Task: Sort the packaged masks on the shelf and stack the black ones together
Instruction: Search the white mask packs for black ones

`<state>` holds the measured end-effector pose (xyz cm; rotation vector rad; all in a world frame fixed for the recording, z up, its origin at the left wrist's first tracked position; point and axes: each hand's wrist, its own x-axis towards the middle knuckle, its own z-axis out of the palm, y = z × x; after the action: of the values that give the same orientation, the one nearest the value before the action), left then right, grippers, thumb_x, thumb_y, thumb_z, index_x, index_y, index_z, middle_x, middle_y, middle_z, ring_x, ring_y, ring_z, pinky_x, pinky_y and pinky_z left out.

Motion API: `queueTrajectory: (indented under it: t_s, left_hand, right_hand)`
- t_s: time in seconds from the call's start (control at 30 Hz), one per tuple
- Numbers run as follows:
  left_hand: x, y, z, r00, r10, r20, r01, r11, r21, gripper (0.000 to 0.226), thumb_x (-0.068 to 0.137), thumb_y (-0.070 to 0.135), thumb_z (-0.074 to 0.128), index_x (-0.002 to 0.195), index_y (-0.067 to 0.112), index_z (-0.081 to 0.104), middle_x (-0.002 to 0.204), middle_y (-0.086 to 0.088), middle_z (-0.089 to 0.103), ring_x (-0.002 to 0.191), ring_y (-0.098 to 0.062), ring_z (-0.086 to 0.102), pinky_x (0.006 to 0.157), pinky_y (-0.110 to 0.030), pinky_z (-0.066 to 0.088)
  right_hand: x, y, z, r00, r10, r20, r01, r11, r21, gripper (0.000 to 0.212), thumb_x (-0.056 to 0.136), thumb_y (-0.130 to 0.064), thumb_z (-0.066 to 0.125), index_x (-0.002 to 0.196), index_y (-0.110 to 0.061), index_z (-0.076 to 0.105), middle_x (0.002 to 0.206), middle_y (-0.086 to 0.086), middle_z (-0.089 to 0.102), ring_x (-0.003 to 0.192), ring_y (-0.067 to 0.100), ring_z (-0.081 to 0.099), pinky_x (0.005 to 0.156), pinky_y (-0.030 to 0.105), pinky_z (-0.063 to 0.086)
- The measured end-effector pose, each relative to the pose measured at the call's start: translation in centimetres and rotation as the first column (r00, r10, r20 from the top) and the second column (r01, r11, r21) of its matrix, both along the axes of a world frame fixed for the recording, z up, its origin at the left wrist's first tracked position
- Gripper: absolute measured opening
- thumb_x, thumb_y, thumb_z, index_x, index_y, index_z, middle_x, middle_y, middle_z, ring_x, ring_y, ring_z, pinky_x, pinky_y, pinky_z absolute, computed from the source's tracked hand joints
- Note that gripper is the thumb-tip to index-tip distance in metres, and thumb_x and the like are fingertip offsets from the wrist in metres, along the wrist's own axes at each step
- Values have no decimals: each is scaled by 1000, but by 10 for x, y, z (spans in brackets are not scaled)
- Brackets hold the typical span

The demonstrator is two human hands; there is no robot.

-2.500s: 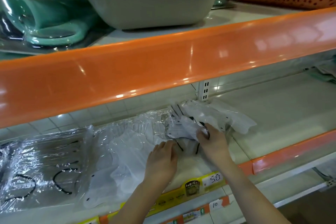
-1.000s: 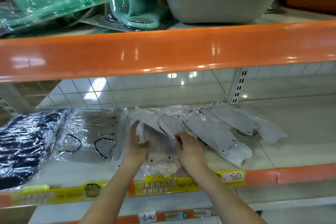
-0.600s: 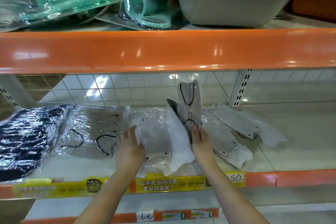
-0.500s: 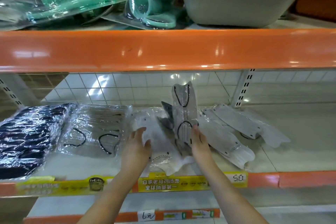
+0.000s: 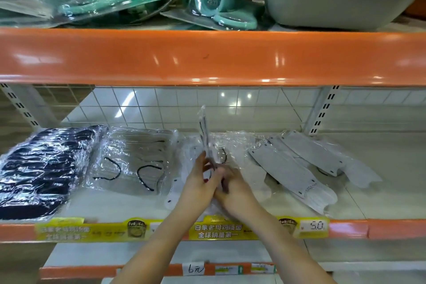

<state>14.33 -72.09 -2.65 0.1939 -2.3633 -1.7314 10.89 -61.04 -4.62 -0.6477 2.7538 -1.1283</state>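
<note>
Left hand (image 5: pixel 200 185): pinches upright mask packet (image 5: pixel 205 138).
Right hand (image 5: pixel 232 188): grips packet base.
Black masks (image 5: pixel 41 168): shelf (image 5: pixel 380 191), far left.
Risk: slippery film; packet may slide out, scattering the white pile (image 5: pixel 239 152).

The black masks pack (image 5: pixel 39 168) is cut off by the left picture edge. Right of it, the right hand (image 5: pixel 232 189) is blurred, its fingertips hidden behind the left hand (image 5: pixel 200 182); whether they pinch the upright mask packet (image 5: pixel 205 138) cannot be told
</note>
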Motion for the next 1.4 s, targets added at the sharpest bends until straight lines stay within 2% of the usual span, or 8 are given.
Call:
queueTrajectory:
  t_s: [0.17, 0.37, 0.6, 0.8, 0.93, 1.1, 1.3, 1.4]
  left_hand:
    - [-8, -22, -5, 998, 26, 60, -40, 970, 239, 46, 96, 40, 42, 130, 9, 45, 118, -11, 60, 96, -7, 59, 73, -9, 48]
    - [-19, -53, -1, 982, -12, 190, -135, 662, 738, 55, 99, 49, 26, 106, 7, 61, 96, -17, 67, 81, -21, 66, 78, -38, 56]
    - [-32, -75, 7, 947, -117, 299, 16, 947, 320, 73, 103, 38, 28, 42, 8, 53, 43, -9, 51, 42, -14, 53, 58, -25, 45]
    - [-44, -95, 8, 988, 16, 155, -3, 996, -87, 18, 100, 18, 40, 115, 14, 50, 85, -6, 55, 72, -16, 53, 51, -7, 36]
    - [-38, -115, 4, 993, -19, 120, 46, 974, -221, 58, 95, 16, 52, 148, 16, 27, 140, -10, 43, 125, -22, 45, 94, -23, 41]
    - [-24, -144, 22, 985, -117, -123, 27, 823, -568, 87, 83, 27, 70, 151, 20, 16, 153, -2, 25, 142, -21, 18, 114, -32, 15]
    - [-9, -179, 44, 979, -36, -199, -43, 923, -381, 9, 85, 16, 67, 89, 25, 68, 81, 13, 63, 81, -10, 58, 67, -21, 37]
    - [2, -200, 47, 965, 139, -222, -154, 987, -49, 24, 85, 8, 67, 72, 25, 57, 68, 9, 62, 65, -7, 60, 62, -20, 45]
  right_hand:
    - [10, -19, -1, 998, -26, -64, 23, 999, -44, 39, 94, -48, 38, 125, -31, 54, 119, -5, 59, 109, 14, 54, 89, 33, 46]
    - [14, -45, 3, 995, -95, -27, 86, 966, -243, 38, 89, -47, 41, 108, -26, 66, 105, -8, 68, 95, 11, 63, 86, 37, 50]
    - [11, -69, -6, 928, -284, -241, 239, 951, -197, 26, 85, -28, 45, 90, -17, 68, 88, -2, 67, 81, 20, 64, 69, 38, 52]
    - [10, -70, -2, 768, -614, -180, 501, 752, -429, 12, 95, -5, 49, 89, -14, 55, 66, 2, 58, 54, 20, 53, 50, 29, 38]
    - [9, -81, 16, 792, -589, -161, 437, 730, -525, 13, 97, -3, 43, 92, -9, 53, 73, -7, 54, 62, 9, 51, 55, 22, 39]
    - [8, -98, 52, 905, -399, -149, 336, 883, -327, 17, 96, -5, 47, 94, -14, 62, 82, 1, 64, 77, 20, 60, 65, 29, 43]
    - [20, -140, 88, 955, -185, -230, 122, 958, -260, 19, 94, -17, 54, 102, -30, 64, 93, -12, 64, 86, 10, 60, 73, 16, 44]
    - [25, -160, 89, 957, -232, -174, 153, 914, -377, 35, 88, -26, 63, 111, -44, 45, 98, -11, 59, 93, 10, 57, 76, 23, 45]
